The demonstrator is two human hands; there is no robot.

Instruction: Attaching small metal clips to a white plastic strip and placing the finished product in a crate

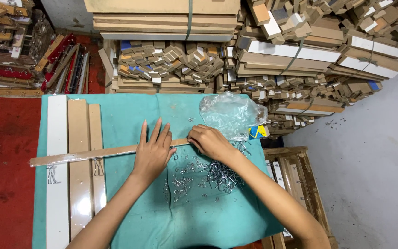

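A long thin wooden strip (84, 154) lies across the teal cloth (130, 115) that covers the table. My left hand (153, 152) rests flat on the strip, fingers spread, pressing it down. My right hand (210, 140) is closed around the strip's right end; whether a hook sits between its fingers I cannot tell. A pile of small metal screw hooks (208, 177) lies on the cloth just below both hands.
Three flat wooden boards (77, 161) lie lengthwise on the left of the cloth, under the strip. A crumpled clear plastic bag (231, 113) and a small blue-yellow box (258, 132) sit at the right. Stacks of wooden pieces (254, 50) rise behind the table; a wooden frame (295, 175) stands at right.
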